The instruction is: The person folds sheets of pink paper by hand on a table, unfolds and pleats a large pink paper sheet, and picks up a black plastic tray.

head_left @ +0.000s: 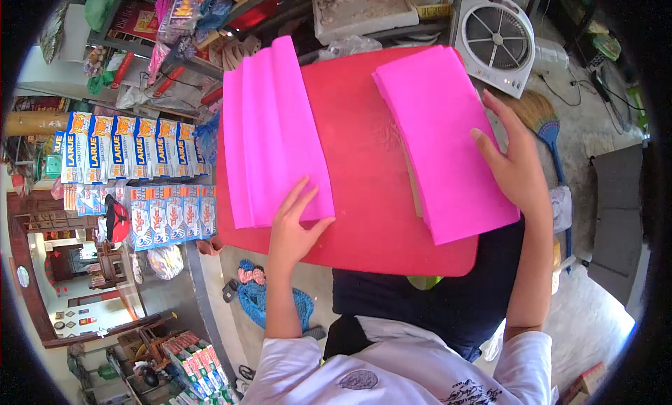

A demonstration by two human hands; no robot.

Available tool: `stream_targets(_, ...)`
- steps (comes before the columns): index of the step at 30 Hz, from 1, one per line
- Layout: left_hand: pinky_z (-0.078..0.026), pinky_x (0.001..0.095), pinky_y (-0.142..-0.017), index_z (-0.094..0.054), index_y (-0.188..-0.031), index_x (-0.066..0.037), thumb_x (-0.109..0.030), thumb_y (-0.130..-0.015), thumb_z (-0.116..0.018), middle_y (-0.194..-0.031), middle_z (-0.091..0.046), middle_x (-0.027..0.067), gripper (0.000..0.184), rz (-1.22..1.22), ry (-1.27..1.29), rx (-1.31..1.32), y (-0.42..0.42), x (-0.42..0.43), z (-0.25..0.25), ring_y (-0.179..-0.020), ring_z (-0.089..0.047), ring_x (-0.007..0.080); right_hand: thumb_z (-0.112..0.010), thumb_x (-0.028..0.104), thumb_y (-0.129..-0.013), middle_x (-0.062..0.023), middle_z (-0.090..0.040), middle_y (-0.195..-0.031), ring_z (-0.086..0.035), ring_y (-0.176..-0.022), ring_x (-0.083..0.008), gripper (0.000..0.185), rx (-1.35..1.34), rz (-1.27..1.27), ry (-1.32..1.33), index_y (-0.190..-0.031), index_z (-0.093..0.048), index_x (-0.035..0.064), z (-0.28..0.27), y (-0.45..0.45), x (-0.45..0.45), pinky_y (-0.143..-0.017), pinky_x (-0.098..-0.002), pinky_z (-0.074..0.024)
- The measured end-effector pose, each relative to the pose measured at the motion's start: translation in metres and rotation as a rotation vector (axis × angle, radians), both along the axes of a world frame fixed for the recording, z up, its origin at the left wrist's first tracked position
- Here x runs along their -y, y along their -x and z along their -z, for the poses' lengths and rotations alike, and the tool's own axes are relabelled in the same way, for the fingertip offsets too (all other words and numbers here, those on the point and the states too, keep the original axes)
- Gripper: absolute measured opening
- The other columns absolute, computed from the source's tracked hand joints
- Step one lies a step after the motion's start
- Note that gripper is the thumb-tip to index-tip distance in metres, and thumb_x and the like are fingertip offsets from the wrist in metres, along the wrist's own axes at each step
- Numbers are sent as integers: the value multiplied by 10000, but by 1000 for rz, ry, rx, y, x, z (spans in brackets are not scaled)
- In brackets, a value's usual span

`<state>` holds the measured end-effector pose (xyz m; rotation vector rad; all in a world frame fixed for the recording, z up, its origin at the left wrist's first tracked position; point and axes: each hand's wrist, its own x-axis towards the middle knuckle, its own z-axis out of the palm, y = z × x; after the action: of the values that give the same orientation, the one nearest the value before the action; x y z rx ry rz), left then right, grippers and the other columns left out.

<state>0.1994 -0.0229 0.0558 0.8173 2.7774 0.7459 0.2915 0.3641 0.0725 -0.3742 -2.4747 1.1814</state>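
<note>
Pleated pink paper point(269, 136) runs lengthwise forward from the nearer left hand point(292, 233), whose fingers, like the right hand's point(521, 164), are spread.

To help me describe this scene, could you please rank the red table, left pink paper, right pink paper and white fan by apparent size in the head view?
Red table
Left pink paper and right pink paper: too alike to rank
White fan
</note>
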Motion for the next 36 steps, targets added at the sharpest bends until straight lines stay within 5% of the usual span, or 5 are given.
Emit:
stream_targets(14, -459, 427, -1122, -664, -1307, -21, -118, -847, -802, -1456, -586, 175, 490, -14, -57, 3, 4, 0, 0, -1364, -551, 333, -703, 178, -937, -240, -605, -1387, -569, -1317, -385, 558, 3, 6, 22, -1432, -524, -9, 3, 1, -2, -1105, -418, -431)
stream_targets(26, -462, 426, -1120, -700, -1252, -17, -119, -762, -873, -1411, -628, 170, 530, -19, -86, -91, 4, 0, 12, -1348, -573, 329, -699, 167, -928, -243, -617, -1357, -579, -1292, -397, 542, 26, -15, 28, -1411, -535, -17, -4, 0, 0, -1100, -425, -434)
stream_targets(36, -480, 416, -1095, -707, -1231, 0, -52, -875, -747, -1366, -654, 185, 362, -39, -113, -85, 6, 5, 14, -1315, -601, 332, -694, 177, -935, -244, -614, -1359, -570, -1297, -406, 538, 29, -17, 34, -1415, -535, -11, -1, -1, -2, -1101, -432, -433)
